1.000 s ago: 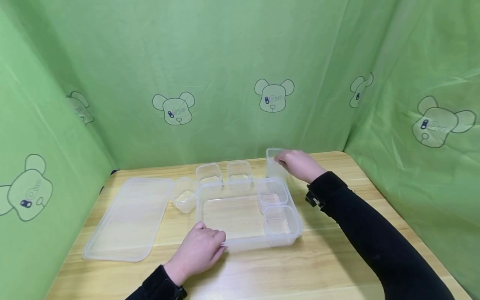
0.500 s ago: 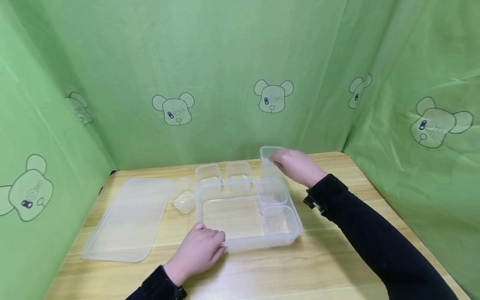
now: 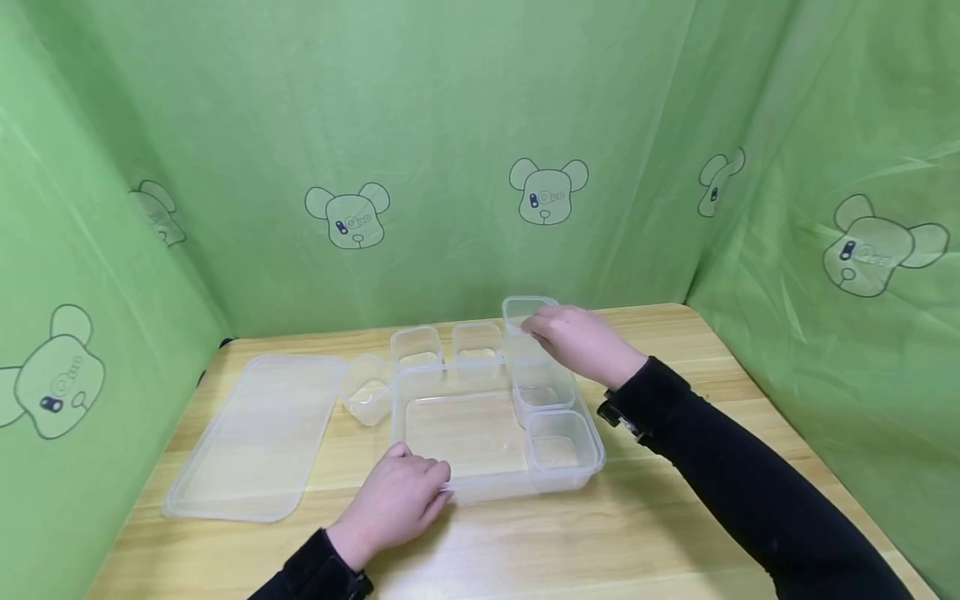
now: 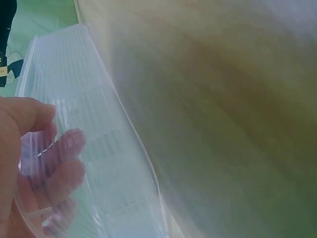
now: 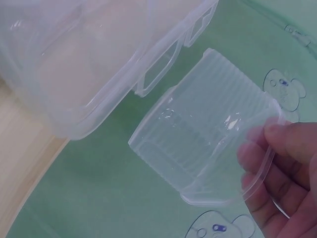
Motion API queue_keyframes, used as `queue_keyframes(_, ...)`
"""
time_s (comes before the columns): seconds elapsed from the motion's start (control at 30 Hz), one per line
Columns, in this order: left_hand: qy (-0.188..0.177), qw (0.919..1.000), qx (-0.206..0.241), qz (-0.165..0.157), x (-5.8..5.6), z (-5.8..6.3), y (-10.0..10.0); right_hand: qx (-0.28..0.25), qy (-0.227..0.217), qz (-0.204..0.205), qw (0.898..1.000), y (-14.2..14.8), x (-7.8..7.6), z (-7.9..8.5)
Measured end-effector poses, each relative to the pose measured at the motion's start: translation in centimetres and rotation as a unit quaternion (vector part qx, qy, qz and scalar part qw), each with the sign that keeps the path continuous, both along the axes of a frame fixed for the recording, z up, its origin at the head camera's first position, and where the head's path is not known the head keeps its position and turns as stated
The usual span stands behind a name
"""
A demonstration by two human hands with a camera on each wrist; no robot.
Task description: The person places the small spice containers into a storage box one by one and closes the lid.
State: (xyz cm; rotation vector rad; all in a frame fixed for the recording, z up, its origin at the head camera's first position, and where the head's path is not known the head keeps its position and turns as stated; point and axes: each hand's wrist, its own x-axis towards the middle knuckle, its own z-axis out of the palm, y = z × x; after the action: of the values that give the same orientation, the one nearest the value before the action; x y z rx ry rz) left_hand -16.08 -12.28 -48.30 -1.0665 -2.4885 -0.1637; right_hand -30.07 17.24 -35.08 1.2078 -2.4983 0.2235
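A large clear plastic box (image 3: pixel 491 490) sits mid-table. My left hand (image 3: pixel 397 500) grips its near wall at the left, with the thumb on one side and the fingers showing through the plastic in the left wrist view. My right hand (image 3: pixel 585 343) pinches the rim of a small clear plastic cup (image 5: pixel 203 129), raised behind the box's far right corner. In the right wrist view its ribbed wall is apart from the box (image 5: pixel 99 116). Two similar cups, a near one (image 3: pixel 561 450) and a far one (image 3: pixel 542 398), stand inside the box along its right side.
Behind the box stand two more small cups, one left (image 3: pixel 417 343) and one right (image 3: pixel 478 340). Another cup (image 3: pixel 367 404) lies tilted by the box's left wall. A flat clear lid (image 3: pixel 255 442) lies at the left. Green cloth (image 3: pixel 450 275) hangs around the wooden table (image 3: pixel 675 500).
My right hand has moved left and slightly toward me with the small cup, from behind the box's right corner. The left hand stays on the box wall.
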Motion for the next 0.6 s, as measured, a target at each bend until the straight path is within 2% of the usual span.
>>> queue_keyframes(0.4,0.001,1.0000,0.003,-0.001,-0.1,0.0,0.0,-0.007,0.036,0.034,0.999,-1.4,1.5,-0.2)
queue_keyframes(0.6,-0.002,1.0000,0.003,0.001,0.0,0.0,0.0,-0.004,0.034,0.046,0.998,-2.2,2.4,-0.7)
